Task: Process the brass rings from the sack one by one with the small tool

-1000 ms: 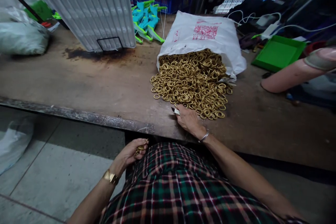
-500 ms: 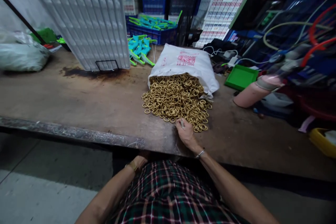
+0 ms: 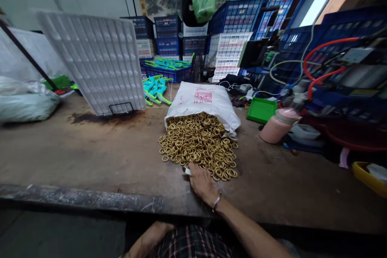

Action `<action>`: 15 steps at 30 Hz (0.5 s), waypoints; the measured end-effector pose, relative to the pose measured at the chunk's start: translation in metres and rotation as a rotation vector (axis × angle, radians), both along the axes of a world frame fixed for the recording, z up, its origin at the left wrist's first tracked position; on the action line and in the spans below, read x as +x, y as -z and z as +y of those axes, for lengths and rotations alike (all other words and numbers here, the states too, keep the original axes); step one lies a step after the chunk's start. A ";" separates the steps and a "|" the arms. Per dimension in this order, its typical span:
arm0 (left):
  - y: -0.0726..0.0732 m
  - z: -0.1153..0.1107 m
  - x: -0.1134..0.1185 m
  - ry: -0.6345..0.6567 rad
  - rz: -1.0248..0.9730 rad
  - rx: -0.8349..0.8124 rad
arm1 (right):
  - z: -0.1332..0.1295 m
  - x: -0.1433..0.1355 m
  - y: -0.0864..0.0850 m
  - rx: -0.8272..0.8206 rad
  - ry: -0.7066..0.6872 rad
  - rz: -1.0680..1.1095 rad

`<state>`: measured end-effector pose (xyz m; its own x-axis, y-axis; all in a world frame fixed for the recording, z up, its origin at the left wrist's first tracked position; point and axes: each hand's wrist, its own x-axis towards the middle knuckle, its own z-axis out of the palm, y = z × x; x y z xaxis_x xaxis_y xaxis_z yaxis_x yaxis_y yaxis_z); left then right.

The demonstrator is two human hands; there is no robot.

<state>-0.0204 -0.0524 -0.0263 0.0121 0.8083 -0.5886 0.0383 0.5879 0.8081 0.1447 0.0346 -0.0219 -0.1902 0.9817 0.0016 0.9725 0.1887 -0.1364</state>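
Observation:
A heap of brass-coloured rings point(image 3: 196, 143) spills from the mouth of a white sack point(image 3: 202, 98) printed with a red code. At the heap's near edge my right hand point(image 3: 201, 181) rests low over the table, fingers curled in. A small whitish piece point(image 3: 188, 171) sticks out at its fingertips; its kind is too small to tell. A metal bangle point(image 3: 217, 201) circles that wrist. My left hand point(image 3: 161, 229) is down by my lap at the table's front edge, with its fingers hidden.
A ribbed translucent panel point(image 3: 102, 64) leans in a black wire stand at left. Turquoise and green plastic parts point(image 3: 155, 88) lie behind the sack. To the right are a green tray point(image 3: 261, 110), a pink bottle point(image 3: 278, 127) and a yellow basin point(image 3: 367, 177). Stacked crates point(image 3: 167, 46) stand behind.
My view has tilted up, bringing in the wall and hanging bag. My right hand has turned at the heap's edge, and the whitish piece now juts out to its left. The left hand stays low.

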 end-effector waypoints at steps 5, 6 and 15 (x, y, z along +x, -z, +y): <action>-0.022 -0.014 -0.025 0.527 0.156 0.157 | 0.005 -0.001 0.007 0.017 -0.002 0.019; -0.025 -0.012 -0.024 0.519 0.147 0.198 | 0.005 -0.001 0.008 0.020 -0.002 0.028; -0.019 0.038 0.022 0.042 -0.140 0.186 | -0.001 0.012 0.008 0.014 -0.126 0.160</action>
